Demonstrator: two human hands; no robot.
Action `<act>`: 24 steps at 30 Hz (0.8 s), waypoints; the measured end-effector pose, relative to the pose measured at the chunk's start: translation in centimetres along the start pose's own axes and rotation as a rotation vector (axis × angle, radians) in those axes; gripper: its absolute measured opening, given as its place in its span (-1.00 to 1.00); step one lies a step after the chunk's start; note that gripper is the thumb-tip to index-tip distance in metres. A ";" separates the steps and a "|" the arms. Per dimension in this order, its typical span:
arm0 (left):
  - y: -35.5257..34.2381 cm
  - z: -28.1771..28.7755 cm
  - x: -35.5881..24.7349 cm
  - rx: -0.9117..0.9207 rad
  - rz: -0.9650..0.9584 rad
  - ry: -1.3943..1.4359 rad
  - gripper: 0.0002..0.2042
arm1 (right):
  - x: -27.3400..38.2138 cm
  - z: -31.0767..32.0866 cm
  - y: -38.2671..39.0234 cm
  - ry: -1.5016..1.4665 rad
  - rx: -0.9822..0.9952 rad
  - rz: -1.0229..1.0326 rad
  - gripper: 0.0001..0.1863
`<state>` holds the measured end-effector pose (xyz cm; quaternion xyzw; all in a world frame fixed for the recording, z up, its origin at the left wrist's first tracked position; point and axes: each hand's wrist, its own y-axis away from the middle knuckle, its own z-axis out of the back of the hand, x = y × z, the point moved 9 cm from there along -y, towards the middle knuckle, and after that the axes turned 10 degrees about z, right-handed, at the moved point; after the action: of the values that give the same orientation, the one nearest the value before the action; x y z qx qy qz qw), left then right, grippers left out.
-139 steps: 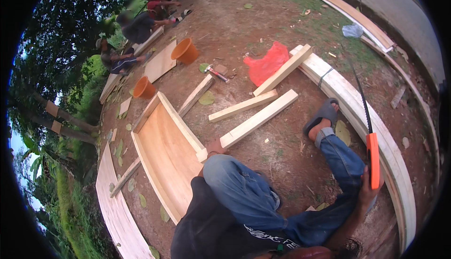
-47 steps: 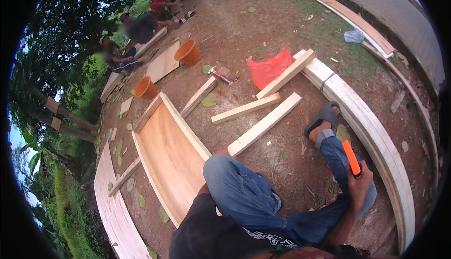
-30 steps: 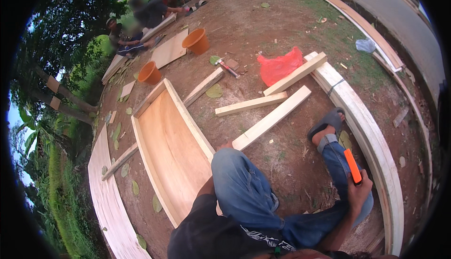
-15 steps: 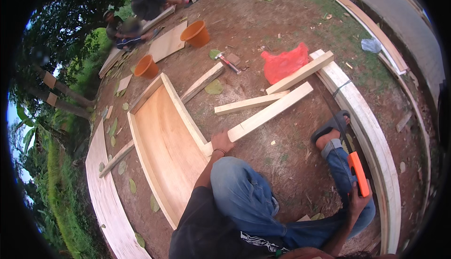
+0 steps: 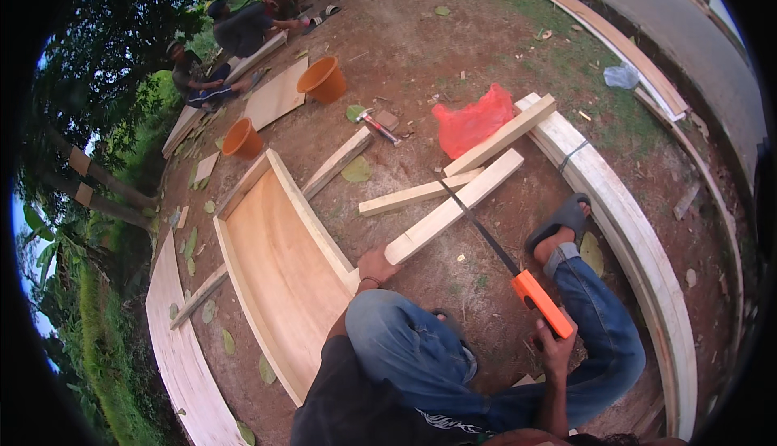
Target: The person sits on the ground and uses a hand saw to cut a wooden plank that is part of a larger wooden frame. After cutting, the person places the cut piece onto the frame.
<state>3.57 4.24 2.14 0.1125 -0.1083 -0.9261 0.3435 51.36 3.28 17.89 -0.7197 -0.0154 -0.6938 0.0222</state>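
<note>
My right hand (image 5: 557, 342) is wrapped round the orange handle of a handsaw (image 5: 538, 300). Its dark, narrow blade points up and to the left, passing over a pale wooden beam (image 5: 425, 231); whether the teeth touch the wood I cannot tell. The near end of that beam is gripped by my left hand (image 5: 377, 265), close to the corner of a shallow wooden frame (image 5: 312, 211) with a plywood panel (image 5: 275, 260) inside. A shorter wooden piece (image 5: 405, 193) lies beyond the beam, and another wooden piece (image 5: 502, 134) slants up to the right.
Long bound boards (image 5: 631, 227) curve along my right side, beside a red plastic bag (image 5: 473, 122). A hammer (image 5: 379, 126) and two orange buckets (image 5: 322, 80) stand or lie farther off. A plywood strip (image 5: 182, 333) runs at left. Several people (image 5: 243, 29) sit at the far left.
My right hand has brought the saw leftward from beside my right leg, so its blade now crosses over the beam. My left hand keeps its hold on the beam's end.
</note>
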 end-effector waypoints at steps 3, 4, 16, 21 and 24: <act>0.6 -1.7 -0.2 -0.060 -0.029 -0.002 -0.25 | -1.6 1.6 0.6 0.172 0.025 0.206 -0.88; 1.6 -1.4 0.4 -0.167 -0.098 -0.021 -0.33 | -0.7 0.2 0.7 0.038 0.004 0.044 -0.84; 2.4 -6.3 -1.6 0.166 -0.090 -0.064 -0.30 | -2.7 -0.7 5.2 0.017 0.040 -0.117 -0.85; 1.1 -3.1 -2.9 0.135 -0.167 -0.045 -0.27 | -4.0 -4.4 4.9 -0.328 0.089 -0.160 -0.83; 1.5 -2.0 -2.9 0.115 -0.145 -0.079 -0.31 | -3.1 -7.0 4.4 -0.196 0.100 -0.157 -0.86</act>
<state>7.20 4.73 1.05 0.1031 -0.1663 -0.9445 0.2640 44.47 -1.50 15.03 -0.7785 -0.1083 -0.6182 0.0024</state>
